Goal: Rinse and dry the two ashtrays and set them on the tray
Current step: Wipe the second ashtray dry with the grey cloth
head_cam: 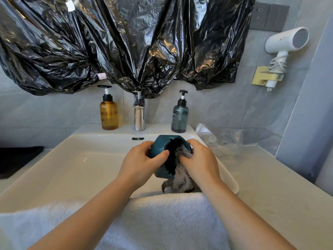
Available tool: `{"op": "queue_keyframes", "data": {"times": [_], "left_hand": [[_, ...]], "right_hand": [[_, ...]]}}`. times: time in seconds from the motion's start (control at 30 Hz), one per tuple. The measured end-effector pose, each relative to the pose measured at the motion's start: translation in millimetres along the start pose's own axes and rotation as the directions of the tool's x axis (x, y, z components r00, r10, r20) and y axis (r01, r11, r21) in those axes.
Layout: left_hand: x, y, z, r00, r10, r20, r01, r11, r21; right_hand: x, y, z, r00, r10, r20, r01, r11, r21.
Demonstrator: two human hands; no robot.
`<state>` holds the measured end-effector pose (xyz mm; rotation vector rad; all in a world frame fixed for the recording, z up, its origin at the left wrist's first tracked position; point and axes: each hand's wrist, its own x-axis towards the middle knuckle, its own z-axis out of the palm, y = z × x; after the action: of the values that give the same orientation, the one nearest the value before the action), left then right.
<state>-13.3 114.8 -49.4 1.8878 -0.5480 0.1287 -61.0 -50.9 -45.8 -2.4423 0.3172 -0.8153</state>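
The ashtray [163, 140] is showing deep teal outside and near-black within. The cloth [180, 178] is looking mottled grey, and the towel [162, 217] is showing plain white. The sink [81, 159] is gleaming cream-white. The plastic sheet [126, 42] is shining glossy black with pale glints. The amber bottle [109, 115] and the blue-grey bottle [180, 119] are both carrying black pumps. The tap [139, 118] is gleaming chrome. The wall [225, 105] is showing grey, faintly marbled tiles. The dryer [284, 42] is showing white, its holder [261, 76] pale yellow.

L hand [142, 160] grips ashtray [163, 141], R hand [201, 160] pinches cloth [180, 179].
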Motion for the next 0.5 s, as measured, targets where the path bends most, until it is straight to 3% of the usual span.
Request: {"op": "queue_keyframes", "data": {"times": [0.13,0.27,0.5], "left_hand": [[-0.2,1.6,-2.1,1.0,-0.023,-0.007,0.023,0.999,0.042],[-0.7,6.0,-4.2,0.994,-0.101,-0.049,0.103,0.994,0.04],[3.5,4.2,-2.1,0.973,-0.221,-0.066,0.222,0.975,0.009]], "right_hand": [[-2.4,-4.5,-3.9,0.992,-0.075,-0.097,0.071,0.996,-0.046],[-6.4,-7.4,-10.0,0.986,-0.054,-0.155,0.079,0.985,0.154],[-6.5,-3.9,-7.3,0.999,0.045,-0.005,-0.038,0.884,0.466]]}}
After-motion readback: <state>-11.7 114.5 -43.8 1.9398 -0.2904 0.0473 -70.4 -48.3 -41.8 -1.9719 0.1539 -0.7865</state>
